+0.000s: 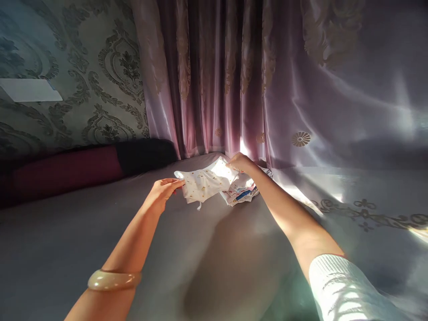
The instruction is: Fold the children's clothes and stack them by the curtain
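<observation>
A small white piece of cloth with a scattered print point(202, 183) is stretched between my two hands, a short tie or loose thread hanging from its lower edge. My left hand point(164, 191) pinches its left end. At the upper right corner, my right hand point(241, 163) grips the cloth, its fingertips partly hidden by glare and the fabric. Just under and to the right lies a stack of folded printed cloths point(239, 195), some with blue and pink showing. The held cloth overlaps the stack's left side; whether they touch I cannot tell.
The stack rests on a grey bedsheet point(160, 249). Pink-purple curtains point(214, 80) hang close behind it. A dark red and black padded roll point(93, 167) runs along the patterned wall point(100, 89) at left. Sunlight streaks the sheet at right.
</observation>
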Tool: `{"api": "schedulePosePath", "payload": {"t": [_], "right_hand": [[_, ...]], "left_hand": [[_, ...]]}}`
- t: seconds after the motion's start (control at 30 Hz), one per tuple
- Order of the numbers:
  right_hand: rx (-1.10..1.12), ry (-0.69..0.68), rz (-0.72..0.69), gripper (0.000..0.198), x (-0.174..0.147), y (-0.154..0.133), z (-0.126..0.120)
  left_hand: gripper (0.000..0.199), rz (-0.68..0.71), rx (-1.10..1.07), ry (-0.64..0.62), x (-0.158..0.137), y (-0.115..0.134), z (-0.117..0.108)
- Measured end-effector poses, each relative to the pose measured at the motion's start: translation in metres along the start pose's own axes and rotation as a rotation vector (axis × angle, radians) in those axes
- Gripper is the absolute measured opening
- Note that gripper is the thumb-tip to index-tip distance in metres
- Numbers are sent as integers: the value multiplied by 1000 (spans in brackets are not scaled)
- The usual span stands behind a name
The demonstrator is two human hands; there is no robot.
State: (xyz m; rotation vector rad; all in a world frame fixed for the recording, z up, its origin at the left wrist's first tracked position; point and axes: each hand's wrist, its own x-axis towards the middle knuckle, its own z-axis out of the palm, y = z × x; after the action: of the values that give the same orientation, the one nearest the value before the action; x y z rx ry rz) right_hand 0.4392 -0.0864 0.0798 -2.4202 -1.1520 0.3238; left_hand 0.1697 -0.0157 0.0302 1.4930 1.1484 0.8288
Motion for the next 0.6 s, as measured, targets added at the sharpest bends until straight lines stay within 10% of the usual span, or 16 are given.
{"api": "schedulePosePath", "payload": {"t": [0.6], "right_hand": [[208,267,300,15,60,99,-53]], "left_hand": [[16,-60,-304,-173,28,28,158]]}}
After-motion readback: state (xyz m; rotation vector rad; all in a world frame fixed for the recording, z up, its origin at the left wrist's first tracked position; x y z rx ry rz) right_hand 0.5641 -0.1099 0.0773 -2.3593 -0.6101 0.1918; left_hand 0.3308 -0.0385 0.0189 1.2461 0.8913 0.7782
